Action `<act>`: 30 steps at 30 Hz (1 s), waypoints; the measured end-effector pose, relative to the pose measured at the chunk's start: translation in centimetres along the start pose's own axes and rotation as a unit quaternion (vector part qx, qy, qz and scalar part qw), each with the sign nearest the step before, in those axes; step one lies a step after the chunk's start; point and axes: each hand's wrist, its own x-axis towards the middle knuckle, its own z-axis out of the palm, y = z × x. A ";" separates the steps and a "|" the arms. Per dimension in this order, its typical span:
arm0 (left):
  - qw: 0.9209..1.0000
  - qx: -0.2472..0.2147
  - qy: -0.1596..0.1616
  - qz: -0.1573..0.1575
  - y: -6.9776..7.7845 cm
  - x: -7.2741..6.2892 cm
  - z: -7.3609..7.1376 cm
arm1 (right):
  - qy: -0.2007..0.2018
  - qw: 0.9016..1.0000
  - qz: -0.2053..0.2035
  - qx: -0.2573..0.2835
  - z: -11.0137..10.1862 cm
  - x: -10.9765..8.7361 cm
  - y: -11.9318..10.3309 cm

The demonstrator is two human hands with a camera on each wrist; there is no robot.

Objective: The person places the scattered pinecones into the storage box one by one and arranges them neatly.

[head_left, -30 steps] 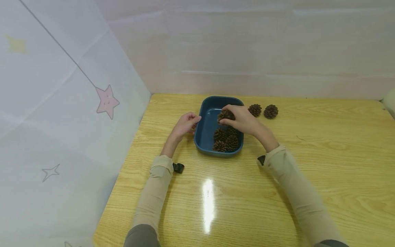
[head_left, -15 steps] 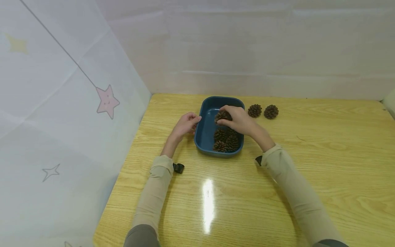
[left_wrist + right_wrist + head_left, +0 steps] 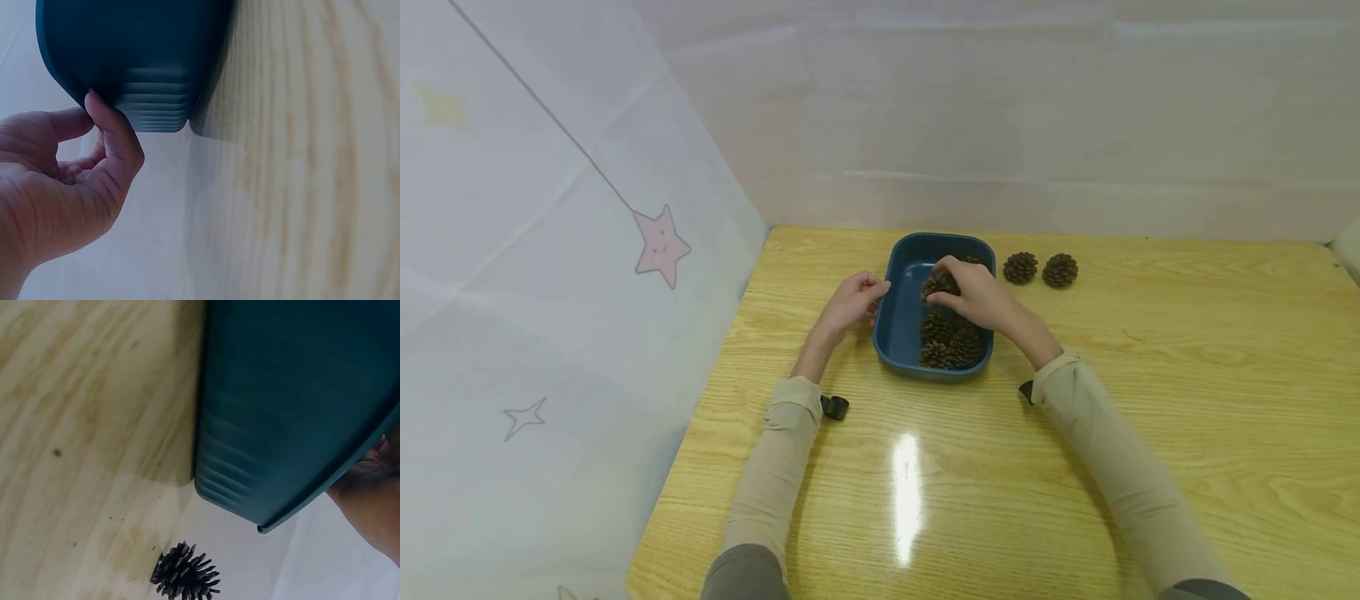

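A dark blue plastic box (image 3: pixel 901 329) stands on the table, with several brown pine cones (image 3: pixel 950 346) gathered at its near right. My left hand (image 3: pixel 852 302) pinches the box's left rim between thumb and forefinger, which the left wrist view shows up close under the box wall (image 3: pixel 150 50). Inside the box, my right hand (image 3: pixel 985 298) holds a pine cone (image 3: pixel 937 287) between thumb and fingers, low and partly covered by them. Part of another cone (image 3: pixel 973 260) shows behind that hand. In the right wrist view the box side (image 3: pixel 275 425) hides most of the right hand (image 3: pixel 372 500).
Two loose pine cones (image 3: pixel 1020 268) (image 3: pixel 1060 271) lie on the wooden table (image 3: pixel 1150 400) to the right of the box. A white sheet (image 3: pixel 985 108) hangs at the table's back edge, and another (image 3: pixel 572 333) along its left.
My right hand has shifted slightly left and down inside the box with the pine cone. The left hand stays on the rim, and the box has not moved.
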 end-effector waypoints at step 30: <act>1.000 0.000 -0.001 0.001 0.0 0.0 -0.1 | -0.024 0.998 0.036 -0.054 0.9 -0.2 1.0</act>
